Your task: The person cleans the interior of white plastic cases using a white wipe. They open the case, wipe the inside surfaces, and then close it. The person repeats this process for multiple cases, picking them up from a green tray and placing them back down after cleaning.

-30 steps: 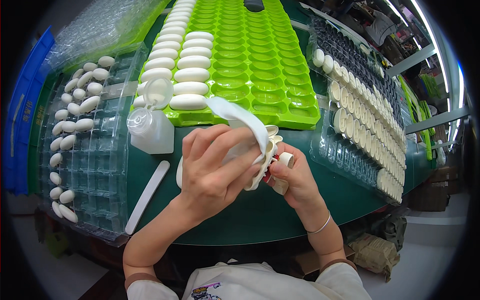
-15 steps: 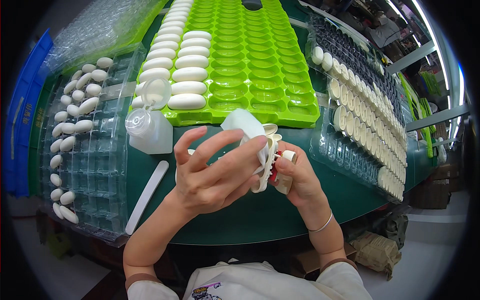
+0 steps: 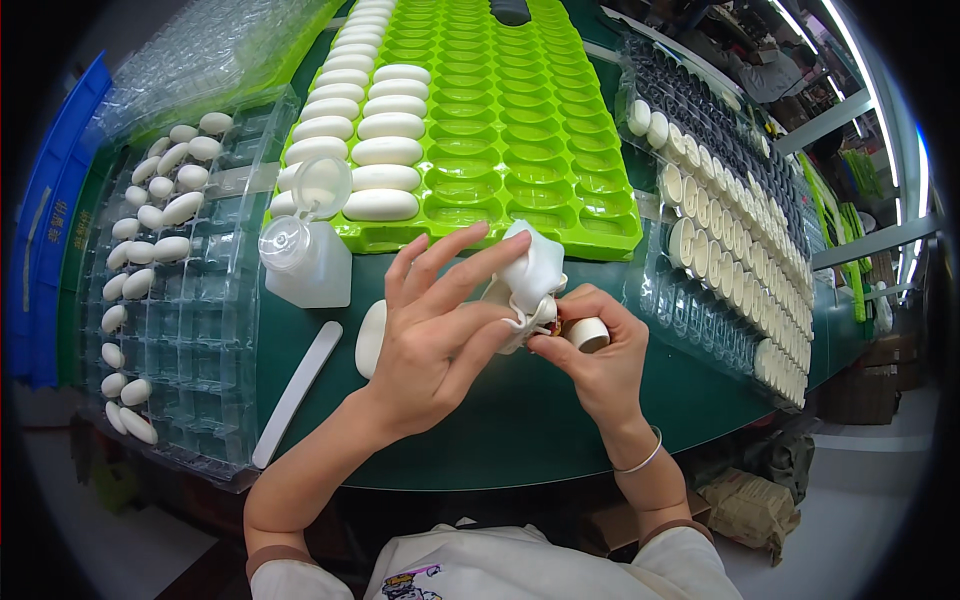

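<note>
My left hand (image 3: 425,355) pinches a white wiping cloth (image 3: 535,270) between thumb and fingers, its other fingers stretched out. The cloth lies against a cream plastic part (image 3: 500,291), mostly covered by my fingers. My right hand (image 3: 603,360) grips this part from the other side. A cream piece with a round end (image 3: 588,335) shows between the right thumb and fingers; how it joins the rest is hidden. A smooth white oval shell (image 3: 370,340) lies on the green table beside my left hand. Further left stand a translucent bottle (image 3: 312,268) with its lid flipped up and a flat white stick (image 3: 297,393).
Ahead is a lime-green tray (image 3: 590,243) with white oval shells in its left columns. A clear compartment tray (image 3: 205,345) at left holds more shells. At right, clear trays carry rows of cream parts (image 3: 715,245) and dark parts (image 3: 690,95). A blue crate (image 3: 45,230) stands far left.
My left hand has turned and its fingers have spread upward, with the cloth shifted right over the cream part. The right fingers have closed further round it. The oval shell shows more fully.
</note>
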`<act>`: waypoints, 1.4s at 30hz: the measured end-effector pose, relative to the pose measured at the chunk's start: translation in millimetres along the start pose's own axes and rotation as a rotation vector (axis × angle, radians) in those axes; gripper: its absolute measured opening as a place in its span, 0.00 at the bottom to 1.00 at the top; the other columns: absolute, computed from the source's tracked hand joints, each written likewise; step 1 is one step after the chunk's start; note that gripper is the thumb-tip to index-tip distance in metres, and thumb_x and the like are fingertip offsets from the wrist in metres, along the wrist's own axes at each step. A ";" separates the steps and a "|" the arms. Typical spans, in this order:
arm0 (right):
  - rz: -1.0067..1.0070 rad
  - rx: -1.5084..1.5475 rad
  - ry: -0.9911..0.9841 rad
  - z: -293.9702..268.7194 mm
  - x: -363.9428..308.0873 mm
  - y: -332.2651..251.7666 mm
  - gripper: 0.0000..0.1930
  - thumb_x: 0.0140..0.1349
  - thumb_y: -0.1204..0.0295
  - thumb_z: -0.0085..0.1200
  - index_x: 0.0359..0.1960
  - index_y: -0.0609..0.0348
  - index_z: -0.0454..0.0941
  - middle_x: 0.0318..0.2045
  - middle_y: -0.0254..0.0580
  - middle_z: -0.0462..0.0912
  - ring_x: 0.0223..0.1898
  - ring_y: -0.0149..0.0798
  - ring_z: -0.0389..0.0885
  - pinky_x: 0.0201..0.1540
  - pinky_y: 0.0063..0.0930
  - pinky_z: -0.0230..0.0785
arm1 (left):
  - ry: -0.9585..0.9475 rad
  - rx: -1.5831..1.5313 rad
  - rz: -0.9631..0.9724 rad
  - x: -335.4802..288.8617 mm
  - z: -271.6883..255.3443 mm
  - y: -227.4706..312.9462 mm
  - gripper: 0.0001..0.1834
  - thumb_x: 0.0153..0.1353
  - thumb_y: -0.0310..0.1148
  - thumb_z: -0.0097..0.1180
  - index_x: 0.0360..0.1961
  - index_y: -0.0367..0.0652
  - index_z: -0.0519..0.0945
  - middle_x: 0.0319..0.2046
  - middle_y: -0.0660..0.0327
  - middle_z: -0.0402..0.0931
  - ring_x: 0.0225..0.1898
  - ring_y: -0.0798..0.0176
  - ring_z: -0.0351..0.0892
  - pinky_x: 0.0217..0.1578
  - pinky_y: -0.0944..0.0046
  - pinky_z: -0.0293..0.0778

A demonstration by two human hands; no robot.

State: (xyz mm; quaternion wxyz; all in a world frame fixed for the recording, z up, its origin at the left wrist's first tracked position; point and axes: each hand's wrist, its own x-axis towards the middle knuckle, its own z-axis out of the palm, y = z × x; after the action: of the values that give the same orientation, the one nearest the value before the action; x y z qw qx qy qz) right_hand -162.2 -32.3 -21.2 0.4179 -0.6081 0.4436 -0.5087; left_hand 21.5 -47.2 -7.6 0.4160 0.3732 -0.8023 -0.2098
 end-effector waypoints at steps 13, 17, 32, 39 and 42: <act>0.478 0.628 -0.032 -0.5 3.5 -1.2 0.09 0.47 0.76 0.58 0.30 0.60 0.72 0.24 0.36 0.76 0.21 0.24 0.73 0.23 0.14 0.65 | 0.474 -1.140 -0.400 0.9 -9.0 -3.8 0.22 0.63 0.41 0.33 0.43 0.31 0.71 0.44 0.54 0.69 0.46 0.67 0.66 0.45 0.70 0.61; 0.495 0.650 -0.036 0.1 2.3 3.0 0.10 0.47 0.75 0.58 0.31 0.60 0.71 0.24 0.38 0.77 0.22 0.26 0.74 0.23 0.16 0.66 | 0.456 -0.360 -0.022 -3.0 -5.7 -3.9 0.17 0.59 0.40 0.41 0.31 0.38 0.77 0.45 0.52 0.70 0.48 0.59 0.65 0.48 0.60 0.60; 0.130 0.211 -0.118 0.4 -1.1 -0.6 0.10 0.43 0.80 0.62 0.28 0.64 0.75 0.27 0.36 0.77 0.29 0.26 0.75 0.31 0.17 0.69 | 0.147 0.241 0.181 -2.1 -4.5 1.1 0.07 0.51 0.36 0.50 0.22 0.47 0.76 0.49 0.62 0.70 0.52 0.56 0.63 0.57 0.53 0.44; 0.314 0.643 -0.126 -2.6 -0.7 1.7 0.10 0.44 0.81 0.59 0.30 0.64 0.73 0.29 0.42 0.77 0.28 0.32 0.78 0.31 0.22 0.73 | 0.467 -0.540 -0.058 -6.3 -6.9 -9.2 0.19 0.63 0.37 0.29 0.21 0.36 0.66 0.45 0.44 0.66 0.45 0.58 0.64 0.48 0.63 0.57; 0.359 0.741 -0.075 -0.2 0.8 -3.3 0.10 0.44 0.82 0.58 0.30 0.64 0.73 0.28 0.41 0.77 0.28 0.32 0.78 0.31 0.21 0.73 | 0.612 -0.665 -0.061 -5.3 -2.2 -10.7 0.20 0.64 0.39 0.29 0.23 0.37 0.66 0.42 0.46 0.67 0.44 0.58 0.65 0.47 0.60 0.58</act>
State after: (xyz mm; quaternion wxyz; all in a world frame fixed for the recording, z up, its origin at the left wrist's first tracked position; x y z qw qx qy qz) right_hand -161.9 -32.2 -17.9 0.7065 -0.3474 0.3138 -0.5308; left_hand 29.9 -49.9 -16.0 0.7249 0.2876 -0.5202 -0.3481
